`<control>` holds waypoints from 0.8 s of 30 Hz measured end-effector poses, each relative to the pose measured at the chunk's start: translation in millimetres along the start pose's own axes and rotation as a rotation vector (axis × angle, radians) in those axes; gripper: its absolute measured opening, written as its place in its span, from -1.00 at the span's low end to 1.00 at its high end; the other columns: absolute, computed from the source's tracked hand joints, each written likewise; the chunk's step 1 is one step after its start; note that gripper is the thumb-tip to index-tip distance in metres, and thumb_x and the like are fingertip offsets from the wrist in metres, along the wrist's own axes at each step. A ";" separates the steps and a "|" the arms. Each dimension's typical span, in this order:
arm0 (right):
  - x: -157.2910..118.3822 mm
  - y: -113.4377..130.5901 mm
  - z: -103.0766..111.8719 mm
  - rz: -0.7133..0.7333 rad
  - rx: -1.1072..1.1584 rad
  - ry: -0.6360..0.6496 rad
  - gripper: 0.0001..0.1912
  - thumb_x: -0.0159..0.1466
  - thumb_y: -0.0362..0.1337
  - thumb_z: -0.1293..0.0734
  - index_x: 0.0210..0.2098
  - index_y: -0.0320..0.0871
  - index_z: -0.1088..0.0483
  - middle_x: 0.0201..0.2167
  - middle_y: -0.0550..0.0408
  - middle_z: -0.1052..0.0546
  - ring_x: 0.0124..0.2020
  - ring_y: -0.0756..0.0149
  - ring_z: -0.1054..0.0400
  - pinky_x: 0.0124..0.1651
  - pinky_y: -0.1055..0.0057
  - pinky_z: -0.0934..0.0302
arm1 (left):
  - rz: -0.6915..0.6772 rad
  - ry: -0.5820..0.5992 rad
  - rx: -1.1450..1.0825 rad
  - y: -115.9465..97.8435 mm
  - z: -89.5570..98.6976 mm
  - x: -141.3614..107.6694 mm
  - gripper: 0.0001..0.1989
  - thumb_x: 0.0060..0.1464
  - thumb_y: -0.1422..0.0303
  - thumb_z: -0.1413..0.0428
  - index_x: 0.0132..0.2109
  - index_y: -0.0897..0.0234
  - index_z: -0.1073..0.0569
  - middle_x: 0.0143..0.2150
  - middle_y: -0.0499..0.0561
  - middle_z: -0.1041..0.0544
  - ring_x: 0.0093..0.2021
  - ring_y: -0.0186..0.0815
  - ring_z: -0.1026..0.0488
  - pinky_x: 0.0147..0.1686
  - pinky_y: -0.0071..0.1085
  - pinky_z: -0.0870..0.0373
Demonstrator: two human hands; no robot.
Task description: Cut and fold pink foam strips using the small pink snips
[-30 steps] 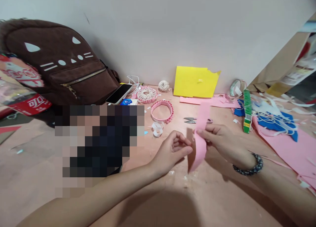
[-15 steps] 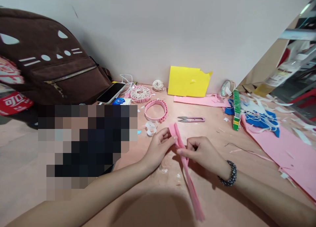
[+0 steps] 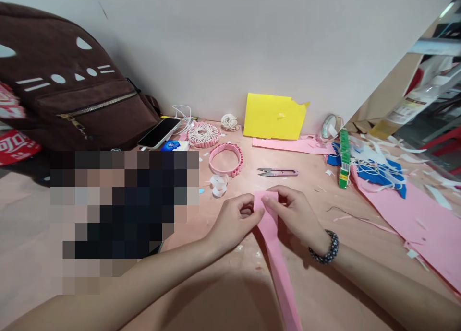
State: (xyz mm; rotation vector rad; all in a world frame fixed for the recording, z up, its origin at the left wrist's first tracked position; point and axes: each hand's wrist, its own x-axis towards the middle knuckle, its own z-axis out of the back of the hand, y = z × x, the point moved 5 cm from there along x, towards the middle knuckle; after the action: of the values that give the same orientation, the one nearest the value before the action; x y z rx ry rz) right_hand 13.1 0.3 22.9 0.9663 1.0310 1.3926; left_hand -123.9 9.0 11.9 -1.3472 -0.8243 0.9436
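A long pink strip (image 3: 279,261) hangs from both hands toward the bottom edge, its upper end spread flat. My left hand (image 3: 237,223) pinches the left edge of that end between thumb and fingers. On the right edge, my right hand (image 3: 295,216), with a dark beaded bracelet at the wrist, grips the same end, thumb on top. Just beyond the hands lie small thread snips (image 3: 278,172). A pink ring (image 3: 226,159) with a ruffled right side rests to the upper left of them.
Behind are a string-wound pink ring (image 3: 202,134), a phone (image 3: 159,132), a yellow sheet (image 3: 275,116) and tape (image 3: 329,126). A brown backpack (image 3: 86,100) and cola bottle (image 3: 18,148) stand left. At right lie a pink sheet (image 3: 414,216), blue scraps and a green packet (image 3: 344,158).
The strip's upper end, folded narrow before, is now opened flat and turned to face up. My right hand has moved up to its top right edge. The view has shifted slightly.
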 end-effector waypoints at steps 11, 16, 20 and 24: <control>-1.1 -8.2 -1.0 -0.010 0.064 0.055 -0.78 0.20 -0.11 -0.34 -0.38 -0.15 -0.43 -0.51 0.16 -0.47 -0.51 0.42 -0.29 -0.45 0.47 -0.18 | 0.026 -0.098 -0.051 2.3 9.8 3.9 -0.80 0.06 0.26 -0.14 -0.34 0.34 -0.50 -0.38 0.00 -0.50 -0.33 -0.32 -0.40 -0.32 -0.45 -0.32; -1.8 -5.7 1.8 0.032 -0.017 0.008 -0.80 0.19 -0.13 -0.35 -0.41 -0.13 -0.49 -0.46 0.12 -0.52 -0.45 0.36 -0.35 -0.39 0.43 -0.23 | 0.037 -0.074 -0.051 2.0 7.4 3.9 -0.84 0.04 0.30 -0.17 -0.33 0.32 -0.53 -0.35 -0.01 -0.53 -0.31 -0.32 -0.42 -0.28 -0.45 -0.32; -4.6 -3.4 1.5 0.050 -0.038 -0.035 -0.81 0.21 -0.16 -0.34 -0.41 -0.13 -0.49 -0.45 0.11 -0.54 -0.43 0.34 -0.38 -0.36 0.43 -0.26 | 0.071 -0.072 -0.085 1.4 6.0 5.0 -0.82 0.04 0.30 -0.15 -0.42 0.34 -0.50 -0.44 -0.05 -0.47 -0.40 -0.37 -0.37 -0.36 -0.48 -0.27; -6.8 -1.4 1.0 0.077 -0.041 -0.082 -0.83 0.23 -0.18 -0.33 -0.40 -0.12 -0.48 -0.41 0.10 -0.55 -0.38 0.32 -0.41 -0.32 0.42 -0.29 | 0.079 -0.071 -0.125 0.4 5.2 6.0 -0.82 0.02 0.30 -0.17 -0.43 0.34 -0.49 -0.46 -0.07 -0.44 -0.42 -0.40 -0.33 -0.39 -0.50 -0.23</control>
State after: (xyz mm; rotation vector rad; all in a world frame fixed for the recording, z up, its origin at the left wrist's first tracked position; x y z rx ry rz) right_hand 15.0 -6.4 21.8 1.0329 0.9094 1.4204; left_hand -126.2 16.6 11.7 -1.4695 -0.9015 1.0208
